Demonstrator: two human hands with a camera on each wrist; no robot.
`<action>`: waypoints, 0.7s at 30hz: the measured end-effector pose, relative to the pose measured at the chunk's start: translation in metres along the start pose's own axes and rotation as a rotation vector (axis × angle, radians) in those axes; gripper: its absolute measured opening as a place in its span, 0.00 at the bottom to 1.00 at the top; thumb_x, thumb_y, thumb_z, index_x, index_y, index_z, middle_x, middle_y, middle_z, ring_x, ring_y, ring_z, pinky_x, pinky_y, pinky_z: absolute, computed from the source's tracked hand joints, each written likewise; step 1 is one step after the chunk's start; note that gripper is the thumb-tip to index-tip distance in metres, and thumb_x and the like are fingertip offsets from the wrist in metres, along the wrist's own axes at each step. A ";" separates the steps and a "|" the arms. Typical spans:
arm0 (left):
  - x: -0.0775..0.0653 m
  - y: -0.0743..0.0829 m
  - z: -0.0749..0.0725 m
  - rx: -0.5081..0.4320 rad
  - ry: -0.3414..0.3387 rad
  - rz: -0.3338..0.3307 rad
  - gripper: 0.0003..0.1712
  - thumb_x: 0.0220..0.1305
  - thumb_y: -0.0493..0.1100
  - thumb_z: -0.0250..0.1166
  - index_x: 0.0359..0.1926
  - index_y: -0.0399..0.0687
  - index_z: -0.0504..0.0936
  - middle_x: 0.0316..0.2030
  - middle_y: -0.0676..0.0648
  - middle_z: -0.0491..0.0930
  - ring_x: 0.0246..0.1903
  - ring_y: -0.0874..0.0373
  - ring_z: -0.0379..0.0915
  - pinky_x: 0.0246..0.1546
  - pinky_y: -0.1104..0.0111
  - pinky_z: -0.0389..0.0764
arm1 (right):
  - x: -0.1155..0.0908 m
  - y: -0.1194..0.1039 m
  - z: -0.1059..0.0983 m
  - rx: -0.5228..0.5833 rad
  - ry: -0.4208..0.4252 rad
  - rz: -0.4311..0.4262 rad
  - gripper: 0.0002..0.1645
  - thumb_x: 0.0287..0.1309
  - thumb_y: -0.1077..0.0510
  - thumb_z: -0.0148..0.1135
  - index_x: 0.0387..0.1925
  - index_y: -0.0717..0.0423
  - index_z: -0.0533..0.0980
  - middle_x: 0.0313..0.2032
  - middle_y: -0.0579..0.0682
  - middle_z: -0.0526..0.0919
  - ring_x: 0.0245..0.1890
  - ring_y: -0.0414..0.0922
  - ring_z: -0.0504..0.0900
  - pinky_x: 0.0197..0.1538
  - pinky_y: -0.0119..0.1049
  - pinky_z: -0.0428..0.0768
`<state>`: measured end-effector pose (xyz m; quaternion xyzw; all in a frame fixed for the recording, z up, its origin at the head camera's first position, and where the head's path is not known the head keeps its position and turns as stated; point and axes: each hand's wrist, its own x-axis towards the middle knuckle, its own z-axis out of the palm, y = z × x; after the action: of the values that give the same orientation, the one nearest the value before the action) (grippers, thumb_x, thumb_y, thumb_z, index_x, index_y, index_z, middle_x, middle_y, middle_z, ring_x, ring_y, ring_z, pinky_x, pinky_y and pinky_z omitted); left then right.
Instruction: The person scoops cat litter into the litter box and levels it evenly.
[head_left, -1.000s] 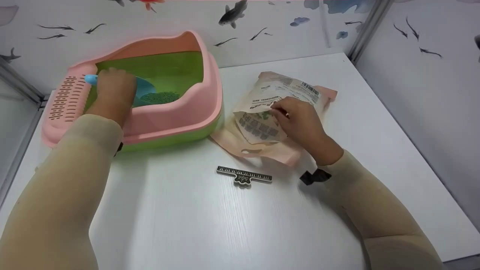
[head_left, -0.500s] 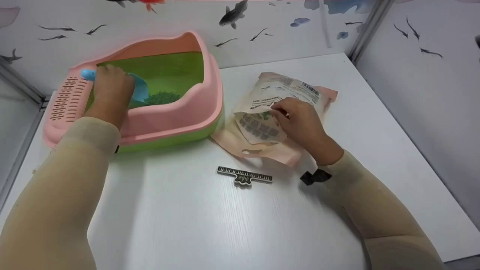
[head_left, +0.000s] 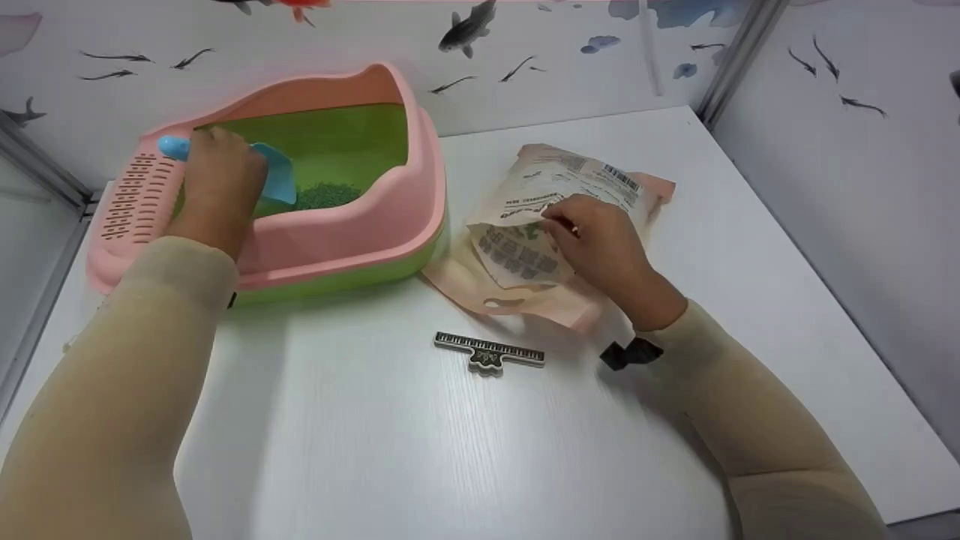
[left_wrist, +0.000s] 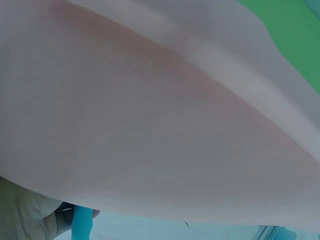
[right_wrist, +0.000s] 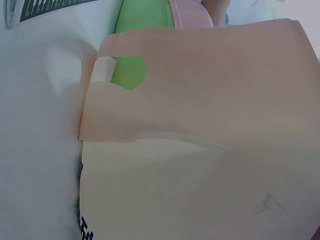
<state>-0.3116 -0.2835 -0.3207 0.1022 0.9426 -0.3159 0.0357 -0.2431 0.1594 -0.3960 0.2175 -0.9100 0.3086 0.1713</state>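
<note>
In the head view my left hand [head_left: 221,176] grips the handle of a blue scoop [head_left: 277,176] inside a pink and green litter box [head_left: 337,240]. The blade stands beside a small heap of green granules [head_left: 328,195] at the box's front. My right hand [head_left: 607,240] pinches the lip of a printed pale paper-like bag [head_left: 555,176], whose mouth gapes toward me. The left wrist view is mostly the box's pink wall [left_wrist: 150,125], with the scoop handle [left_wrist: 81,224] low at the left. Pink bag material [right_wrist: 210,80] fills much of the right wrist view.
A long dark clip [head_left: 487,352] with a piano-key pattern lies on the white table [head_left: 420,442], in front of the bag. Slots mark the litter box's left ledge [head_left: 135,199]. Panels with painted fish [head_left: 465,30] rise behind and at the sides.
The left hand has drawn the scoop slightly left and back, away from the granules, and its blade shows more. The right hand and bag have stayed in place.
</note>
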 end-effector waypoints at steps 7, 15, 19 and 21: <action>-0.001 -0.002 0.002 -0.066 0.030 -0.032 0.25 0.54 0.36 0.79 0.47 0.23 0.80 0.40 0.27 0.79 0.42 0.34 0.72 0.51 0.45 0.79 | 0.000 0.001 0.001 0.004 -0.001 0.009 0.09 0.69 0.58 0.67 0.42 0.61 0.86 0.38 0.55 0.88 0.37 0.49 0.85 0.43 0.42 0.82; -0.006 -0.003 0.000 -0.299 0.040 -0.156 0.29 0.62 0.34 0.71 0.60 0.21 0.74 0.50 0.25 0.75 0.52 0.31 0.67 0.60 0.42 0.76 | 0.001 0.001 0.002 0.016 0.003 0.008 0.08 0.69 0.58 0.67 0.42 0.61 0.86 0.37 0.55 0.87 0.36 0.48 0.83 0.42 0.41 0.80; -0.013 0.002 -0.007 -0.455 0.070 -0.239 0.27 0.69 0.32 0.62 0.65 0.21 0.70 0.56 0.24 0.73 0.58 0.30 0.66 0.65 0.39 0.73 | 0.001 0.000 0.001 0.015 0.003 0.006 0.08 0.68 0.59 0.68 0.41 0.61 0.86 0.37 0.55 0.87 0.35 0.49 0.83 0.41 0.41 0.81; -0.017 0.007 -0.011 -0.532 0.104 -0.270 0.24 0.72 0.31 0.57 0.65 0.22 0.70 0.58 0.23 0.73 0.60 0.30 0.66 0.67 0.38 0.71 | 0.001 0.000 0.000 0.016 0.007 0.006 0.08 0.68 0.59 0.68 0.41 0.61 0.86 0.36 0.55 0.87 0.35 0.48 0.84 0.41 0.41 0.81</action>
<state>-0.2935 -0.2746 -0.3141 -0.0211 0.9979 -0.0540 -0.0295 -0.2440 0.1587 -0.3954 0.2149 -0.9076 0.3171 0.1720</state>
